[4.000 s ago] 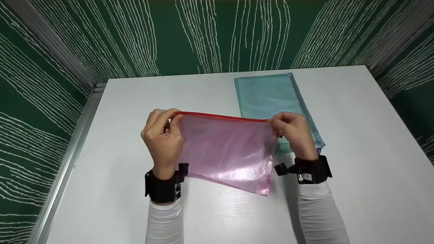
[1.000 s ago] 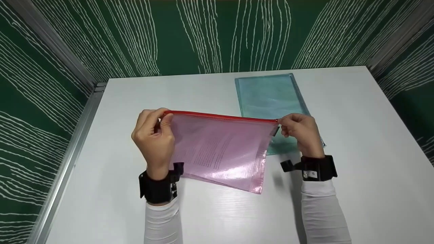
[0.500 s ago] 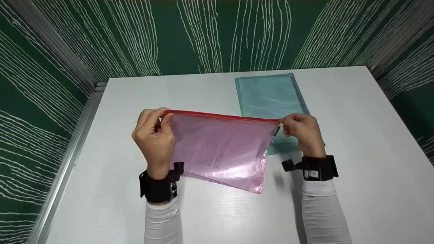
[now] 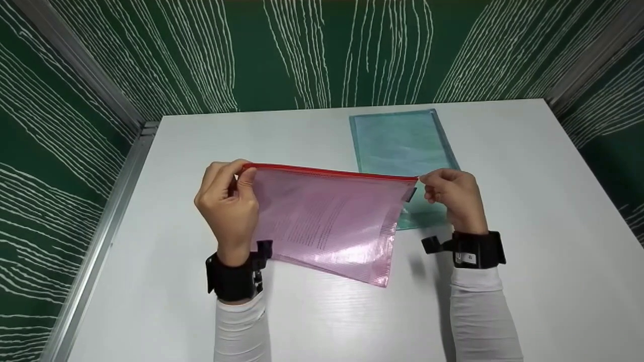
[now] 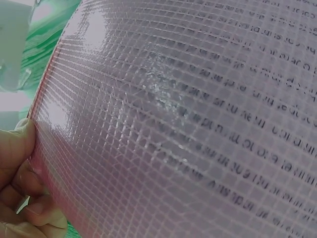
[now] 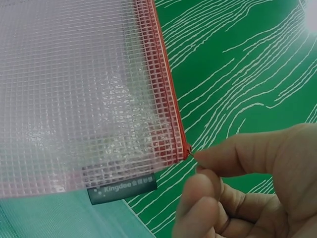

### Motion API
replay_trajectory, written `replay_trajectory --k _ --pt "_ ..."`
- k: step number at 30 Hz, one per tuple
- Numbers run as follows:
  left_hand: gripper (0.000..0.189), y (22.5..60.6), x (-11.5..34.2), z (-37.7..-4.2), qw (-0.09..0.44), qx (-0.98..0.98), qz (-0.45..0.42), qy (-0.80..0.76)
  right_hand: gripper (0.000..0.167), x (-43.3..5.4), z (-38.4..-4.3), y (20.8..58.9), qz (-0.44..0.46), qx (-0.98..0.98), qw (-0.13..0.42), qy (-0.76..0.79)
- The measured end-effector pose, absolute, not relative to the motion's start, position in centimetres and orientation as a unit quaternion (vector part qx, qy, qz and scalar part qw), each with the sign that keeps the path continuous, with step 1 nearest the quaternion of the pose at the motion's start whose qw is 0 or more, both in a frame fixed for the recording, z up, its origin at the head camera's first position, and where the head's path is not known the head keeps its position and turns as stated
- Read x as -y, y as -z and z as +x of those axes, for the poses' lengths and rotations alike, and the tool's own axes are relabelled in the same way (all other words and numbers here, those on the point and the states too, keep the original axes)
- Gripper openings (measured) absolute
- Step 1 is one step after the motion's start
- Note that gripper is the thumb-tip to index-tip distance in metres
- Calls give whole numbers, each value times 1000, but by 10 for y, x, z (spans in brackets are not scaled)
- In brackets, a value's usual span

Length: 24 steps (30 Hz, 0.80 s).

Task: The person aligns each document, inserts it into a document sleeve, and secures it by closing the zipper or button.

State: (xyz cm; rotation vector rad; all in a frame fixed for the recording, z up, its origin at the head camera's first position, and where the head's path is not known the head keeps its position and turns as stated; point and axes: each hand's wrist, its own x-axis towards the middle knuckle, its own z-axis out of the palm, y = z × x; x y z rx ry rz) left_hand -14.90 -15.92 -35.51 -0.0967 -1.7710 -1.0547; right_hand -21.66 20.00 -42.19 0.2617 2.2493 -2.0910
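A pink see-through mesh zip pouch (image 4: 322, 221) with a red zipper (image 4: 327, 172) along its top is held up above the table, a printed sheet showing inside. My left hand (image 4: 229, 206) grips its upper left corner between thumb and fingers; in the left wrist view the thumb (image 5: 17, 141) presses on the pouch's edge. At the other end of the zipper, my right hand (image 4: 455, 196) pinches the small zipper pull (image 6: 190, 151) between thumb and forefinger. A dark label (image 6: 122, 190) sticks out of the pouch's side just below that corner.
A teal mesh zip pouch (image 4: 397, 141) lies on the white table (image 4: 201, 322) toward the back right, partly covered by the pink pouch and my right hand. Green panels with white streaks (image 4: 282, 60) stand behind and at both sides of the table.
Over these seconds my right hand has moved right along with the zipper pull, and my left hand slightly left. The dark label now shows beside the right hand. The teal pouch has stayed put.
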Motion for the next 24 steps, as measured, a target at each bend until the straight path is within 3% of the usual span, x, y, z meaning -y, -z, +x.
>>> replay_trajectory --k 24 --pt "13 356 154 -150 503 740 -64 441 14 -202 -217 426 97 -766 37 635"
